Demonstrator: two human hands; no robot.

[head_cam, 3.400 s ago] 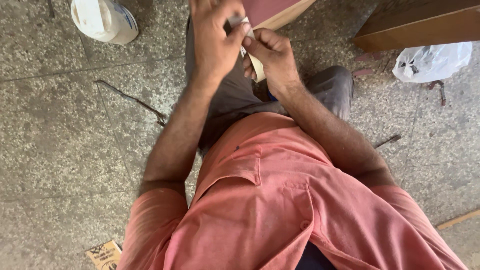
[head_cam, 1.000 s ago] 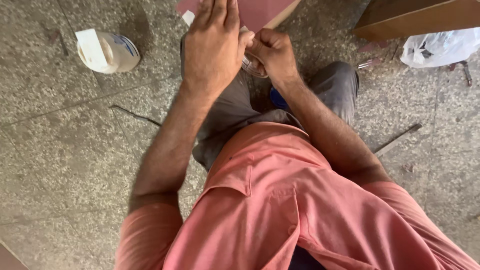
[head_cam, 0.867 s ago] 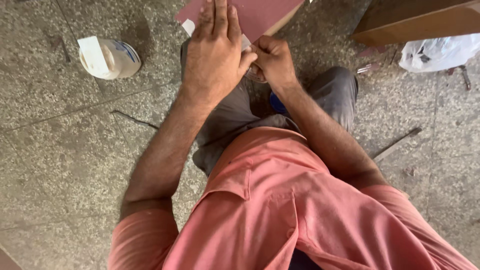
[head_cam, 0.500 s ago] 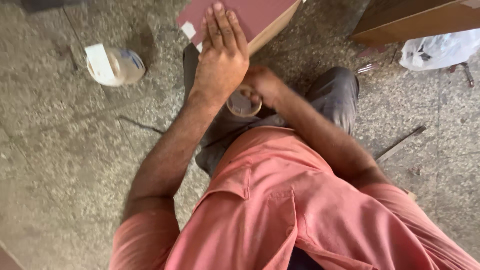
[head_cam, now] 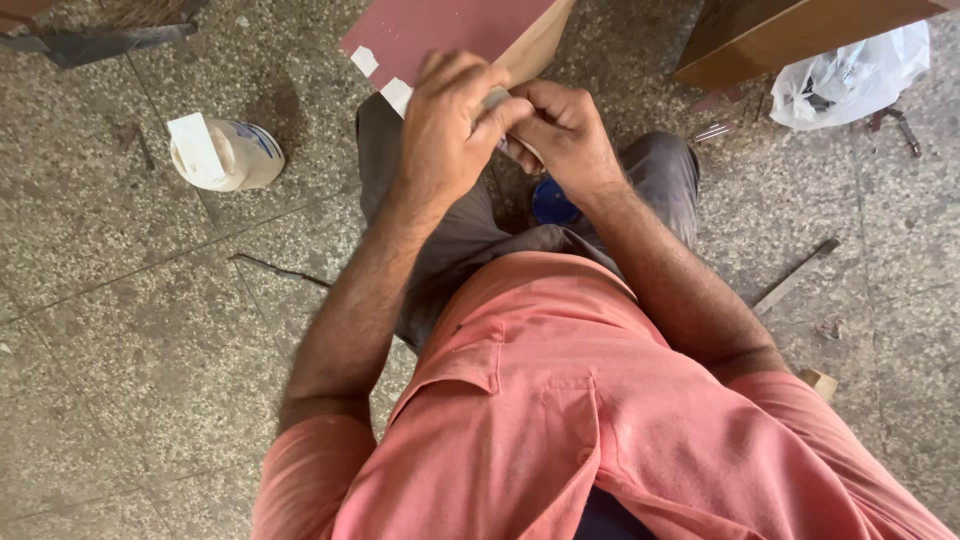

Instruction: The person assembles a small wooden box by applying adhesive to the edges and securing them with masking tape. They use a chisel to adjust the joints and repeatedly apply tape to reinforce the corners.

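Two hands meeting over a dark red board, seen from above.
Left hand [head_cam: 450, 125] and right hand [head_cam: 565, 135], fingers curled, pinch a small pale piece [head_cam: 497, 100] between them, just above the board [head_cam: 450, 30]; white jar [head_cam: 225, 152] on the floor, well apart.

Soft, even daylight filled the scene, with no glare. The white jar [head_cam: 222, 152] cast only a faint shadow up and to the right on the floor [head_cam: 120, 330]. Focus was fairly sharp, with slight blur at the fingers [head_cam: 470, 85].
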